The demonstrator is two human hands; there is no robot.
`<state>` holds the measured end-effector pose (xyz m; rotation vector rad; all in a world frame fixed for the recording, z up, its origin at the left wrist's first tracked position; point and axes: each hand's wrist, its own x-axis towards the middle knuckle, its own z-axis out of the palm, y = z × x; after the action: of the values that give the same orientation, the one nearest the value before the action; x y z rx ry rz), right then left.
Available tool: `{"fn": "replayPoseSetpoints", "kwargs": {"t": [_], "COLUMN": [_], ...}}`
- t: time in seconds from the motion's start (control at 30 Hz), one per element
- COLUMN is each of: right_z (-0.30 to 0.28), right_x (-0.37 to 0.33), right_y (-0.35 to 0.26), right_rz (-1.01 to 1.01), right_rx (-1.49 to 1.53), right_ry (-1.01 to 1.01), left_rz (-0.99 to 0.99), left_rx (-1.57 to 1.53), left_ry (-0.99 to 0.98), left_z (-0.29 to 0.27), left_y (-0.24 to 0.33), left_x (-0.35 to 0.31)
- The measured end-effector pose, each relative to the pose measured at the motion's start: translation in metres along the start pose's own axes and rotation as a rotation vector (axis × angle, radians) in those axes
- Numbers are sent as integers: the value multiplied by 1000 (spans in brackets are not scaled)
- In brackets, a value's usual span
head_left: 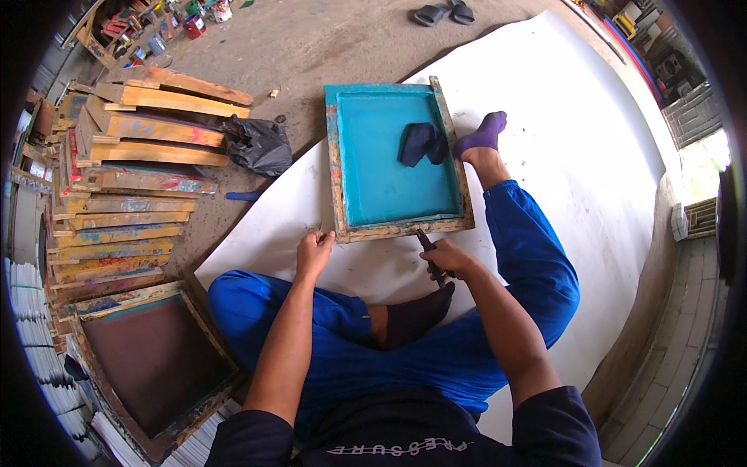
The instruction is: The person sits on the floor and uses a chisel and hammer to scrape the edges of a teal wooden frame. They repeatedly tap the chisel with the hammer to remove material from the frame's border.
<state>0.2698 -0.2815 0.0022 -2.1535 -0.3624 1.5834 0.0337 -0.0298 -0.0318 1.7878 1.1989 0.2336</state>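
Note:
A wooden screen-printing frame with teal mesh lies on the white sheet in front of me. My left hand is closed in a pinch beside its near left corner; what the fingers hold, if anything, is too small to make out. By the frame's near edge, my right hand is wrapped round a slim black hand tool, perhaps pliers, whose tip points at the wooden edge. A crumpled dark blue cloth rests on the right part of the mesh.
Wooden frames stand in a long row at left, a black plastic bag against them. A brown-meshed frame leans near my left knee, by paper stacks. White sheeting spreads right; sandals lie far off.

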Motion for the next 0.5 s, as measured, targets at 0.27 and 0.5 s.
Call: {"fn": "replayPoseSetpoints", "kwargs": {"t": [0.27,0.5], "right_z": [-29,-40], "right_x": [-2,5], "right_y": [-37,-68], "right_rz": [197,333], "right_rx": [-144,-361], "right_ry": [-135,-247], "left_rz": [39,87], "left_rx": [12,34], "left_ry": [1,18], "left_z": [6,10], "left_y": [-10,-10], "left_x": [7,6]}}
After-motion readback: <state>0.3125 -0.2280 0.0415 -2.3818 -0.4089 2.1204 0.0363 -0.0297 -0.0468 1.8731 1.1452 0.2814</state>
